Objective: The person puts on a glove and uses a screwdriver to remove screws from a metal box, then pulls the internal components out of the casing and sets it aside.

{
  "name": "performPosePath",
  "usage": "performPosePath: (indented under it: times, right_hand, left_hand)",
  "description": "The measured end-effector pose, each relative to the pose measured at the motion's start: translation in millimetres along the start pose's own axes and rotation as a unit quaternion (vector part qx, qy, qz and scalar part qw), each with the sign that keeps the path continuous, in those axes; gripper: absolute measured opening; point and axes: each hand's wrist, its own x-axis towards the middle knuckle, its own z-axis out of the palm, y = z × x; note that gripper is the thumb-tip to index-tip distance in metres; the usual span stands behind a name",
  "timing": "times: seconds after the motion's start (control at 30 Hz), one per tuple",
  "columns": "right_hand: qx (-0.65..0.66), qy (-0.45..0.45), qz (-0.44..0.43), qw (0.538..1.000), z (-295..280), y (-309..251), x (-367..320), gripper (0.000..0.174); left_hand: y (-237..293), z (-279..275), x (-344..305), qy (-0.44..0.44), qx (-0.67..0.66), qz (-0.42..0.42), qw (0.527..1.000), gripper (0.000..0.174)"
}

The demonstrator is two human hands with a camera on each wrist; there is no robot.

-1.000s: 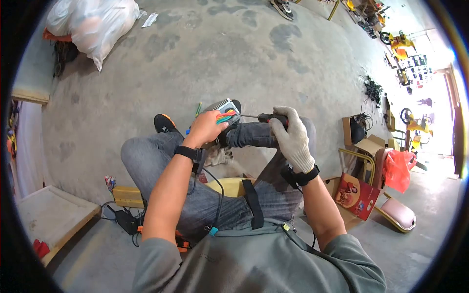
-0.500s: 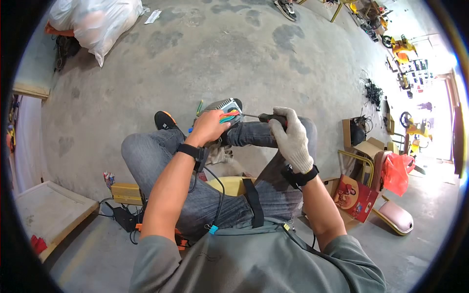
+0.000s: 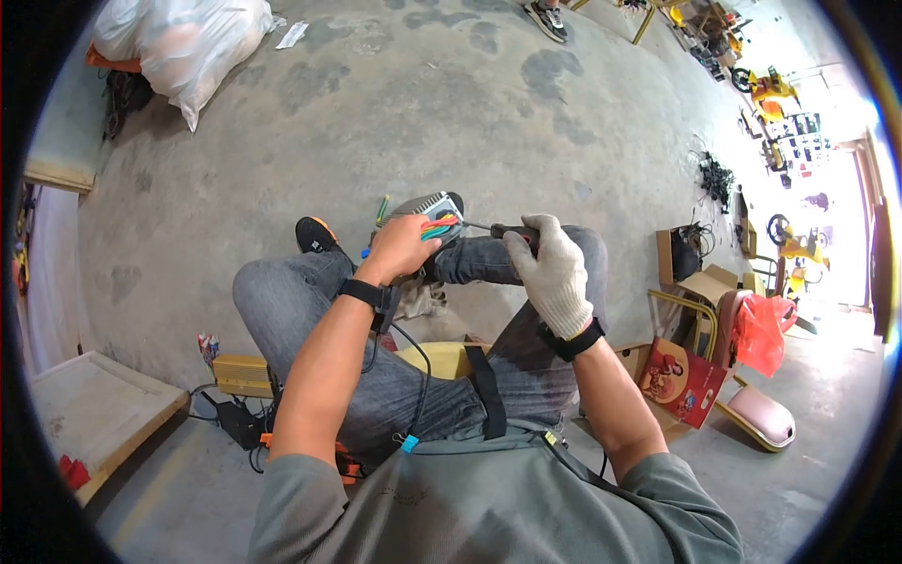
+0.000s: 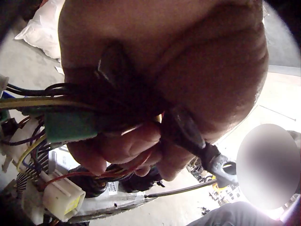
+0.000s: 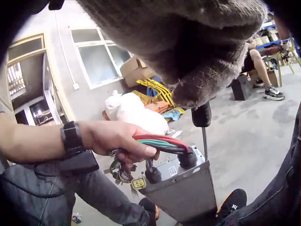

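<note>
Steady finned box (image 3: 434, 203), straight screwdriver (image 3: 508, 231), wires (image 3: 440, 227) held aside.
Head view: the box sits by the person's lower leg (image 3: 484, 259); the left hand (image 3: 401, 250) curls its fingers round the wires, the gloved right hand (image 3: 556, 282) round the screwdriver handle. Left wrist view: the bunch is best held clear, without tugging. Right wrist view: the shaft (image 5: 204, 140) reaches the box's end near a corner; square, firm pressure should limit slipping.

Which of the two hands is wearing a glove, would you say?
The right hand, holding the screwdriver; the left hand, gripping the coloured wires, is bare.
</note>
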Motion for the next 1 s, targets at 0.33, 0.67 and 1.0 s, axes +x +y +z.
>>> performPosePath:
  times: [0.33,0.67,1.0]
  right_hand:
    - [-0.091,-0.017,-0.087,0.992,-2,-3,4,0.029]
    - [-0.125,-0.110,-0.088,0.982,3,-1,18,0.031]
    - [-0.105,-0.132,-0.052,0.984,-5,-18,18,0.036]
  left_hand:
    - [-12,10,4,-0.004,-0.046,0.035,0.998,0.033]
    - [1,-2,-4,-0.009,-0.016,0.047,0.999,0.031]
    - [-13,5,1,-0.019,-0.011,0.051,0.998,0.029]
